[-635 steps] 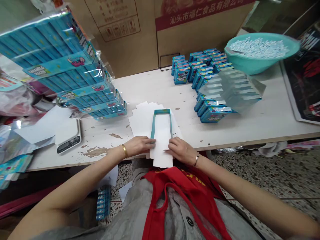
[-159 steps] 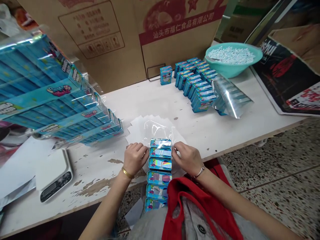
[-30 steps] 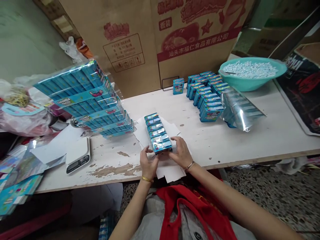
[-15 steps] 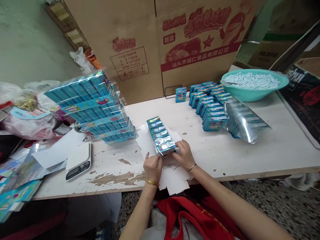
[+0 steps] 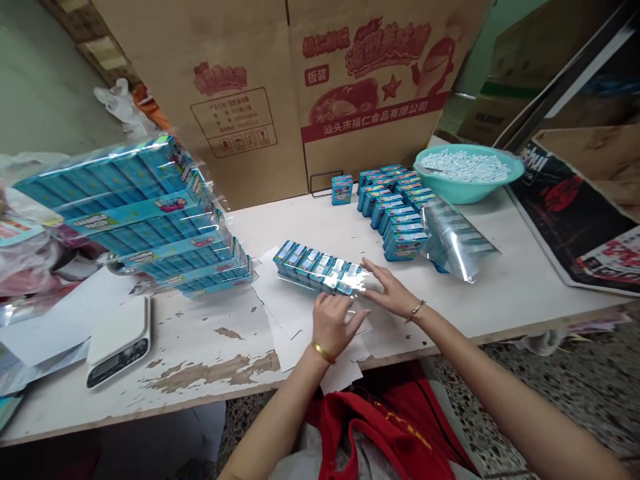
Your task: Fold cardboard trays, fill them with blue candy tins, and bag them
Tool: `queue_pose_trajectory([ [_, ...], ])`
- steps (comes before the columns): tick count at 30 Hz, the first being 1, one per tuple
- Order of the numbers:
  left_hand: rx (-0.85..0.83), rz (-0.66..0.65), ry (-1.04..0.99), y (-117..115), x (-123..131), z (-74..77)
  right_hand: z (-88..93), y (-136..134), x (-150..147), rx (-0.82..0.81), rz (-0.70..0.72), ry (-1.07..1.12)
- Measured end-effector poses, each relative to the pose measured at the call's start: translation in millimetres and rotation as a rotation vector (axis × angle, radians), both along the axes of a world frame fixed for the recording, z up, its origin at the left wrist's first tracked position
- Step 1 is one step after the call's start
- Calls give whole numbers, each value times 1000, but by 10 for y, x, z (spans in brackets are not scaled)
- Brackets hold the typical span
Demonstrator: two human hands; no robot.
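A row of small blue candy boxes (image 5: 320, 268) in clear plastic wrap lies slantwise over loose white card sheets (image 5: 285, 333) on the table. My left hand (image 5: 331, 325) is at the near side of the row, fingertips against it and thumb spread away. At the right end of the row is my right hand (image 5: 393, 291), its fingers stretched and apart around the shiny wrap end. Whether its fingertips press on the plastic is hard to tell. Neither hand is closed around the row.
Wrapped packs of blue boxes (image 5: 145, 213) form a tall stack at left, beside a white scale (image 5: 120, 340). Rows of loose boxes (image 5: 400, 223), a clear plastic sleeve (image 5: 457, 240) and a turquoise basin (image 5: 463, 190) of small pale pieces stand at right. A large carton (image 5: 240, 73) backs the table.
The wrapped row has turned from pointing away from me to lying nearly crosswise. Both hands have loosened from its near end, and my fingers have spread. The view has swung rightward.
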State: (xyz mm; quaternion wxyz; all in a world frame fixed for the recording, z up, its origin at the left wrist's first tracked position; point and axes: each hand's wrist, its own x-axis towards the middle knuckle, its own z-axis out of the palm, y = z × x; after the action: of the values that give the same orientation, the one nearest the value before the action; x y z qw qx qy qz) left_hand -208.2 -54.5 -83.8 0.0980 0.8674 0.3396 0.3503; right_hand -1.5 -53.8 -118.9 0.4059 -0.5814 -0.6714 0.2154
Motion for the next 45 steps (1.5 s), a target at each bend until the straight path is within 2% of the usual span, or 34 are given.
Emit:
queue_pose_trajectory([
  [2, -33, 51, -174, 185, -181, 96, 18, -89, 10, -59, -168, 210],
  [4, -48, 239, -347, 503, -444, 162, 43, -160, -82, -148, -335, 449],
  [6, -149, 425, -499, 892, -692, 188, 84, -190, -254, -261, -392, 625],
  [7, -276, 444, -571, 1080, -788, 189, 110, -188, -357, -313, -381, 673],
  [9, -584, 359, -621, 1371, -908, 182, 162, -156, -559, -359, -366, 715],
  [11, -751, 259, -609, 1482, -947, 183, 203, -107, -699, -347, -377, 756],
  [13, -762, 227, -595, 1391, -951, 191, 228, -75, -732, -322, -382, 823],
  [17, -753, 243, -554, 831, -979, 177, 253, -150, -528, -363, -349, 922],
  [20, -825, 309, -671, 475, -984, 145, 265, -253, -353, -426, -296, 939],
  [22, -881, 335, -762, 386, -969, 138, 275, -288, -305, -454, -279, 939],
  [28, -990, 373, -797, 523, -956, 224, 380, -262, -381, -424, -385, 1062],
  [33, -1030, 410, -835, 599, -923, 295, 454, -234, -412, -387, -357, 1054],
  [40, -971, 417, -855, 584, -851, 438, 475, -266, -421, -357, -336, 1048],
  [45, -955, 420, -875, 596, -876, 398, 451, -253, -428, -363, -329, 1049],
])
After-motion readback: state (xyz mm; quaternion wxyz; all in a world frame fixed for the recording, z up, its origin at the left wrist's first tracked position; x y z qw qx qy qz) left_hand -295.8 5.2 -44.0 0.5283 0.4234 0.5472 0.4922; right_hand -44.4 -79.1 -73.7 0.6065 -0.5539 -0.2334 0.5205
